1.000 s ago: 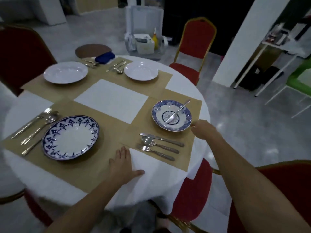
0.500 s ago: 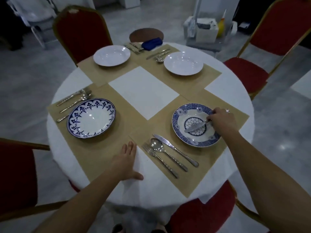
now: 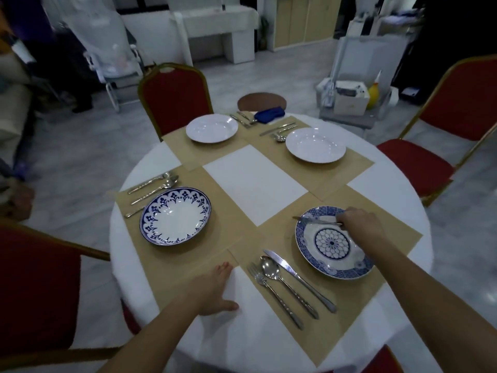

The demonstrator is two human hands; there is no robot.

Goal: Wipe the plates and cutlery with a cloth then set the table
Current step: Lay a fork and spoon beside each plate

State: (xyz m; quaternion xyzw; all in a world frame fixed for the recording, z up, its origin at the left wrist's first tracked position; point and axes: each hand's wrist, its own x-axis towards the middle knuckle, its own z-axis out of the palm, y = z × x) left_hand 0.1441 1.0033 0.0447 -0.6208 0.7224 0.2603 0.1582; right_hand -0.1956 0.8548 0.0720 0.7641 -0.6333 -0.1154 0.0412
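My right hand (image 3: 359, 224) grips the handle of a small knife (image 3: 314, 220) held over the far rim of the blue patterned plate (image 3: 332, 244) at the near right. Left of that plate lie a knife (image 3: 298, 278), a spoon (image 3: 285, 285) and a fork (image 3: 271, 294) on the tan placemat (image 3: 349, 313). My left hand (image 3: 212, 290) rests flat on the tablecloth at the near edge, fingers spread, holding nothing. A blue-rimmed white bowl plate (image 3: 175, 215) sits at the left with cutlery (image 3: 153, 188) beside it. Two white plates (image 3: 212, 128) (image 3: 315, 145) stand at the far side. A blue cloth (image 3: 269, 114) lies at the far edge.
Red chairs with gold frames surround the round table: far left (image 3: 174, 99), right (image 3: 441, 135), near left (image 3: 37, 286). A brown stool (image 3: 261, 101) stands behind the blue cloth. A grey cart (image 3: 349, 103) with a box and yellow bottle stands far right.
My right hand reached from the table's edge to the blue patterned plate, took the small knife and lifted it towards the plate's far rim. The camera view swung left. My left hand stayed put.
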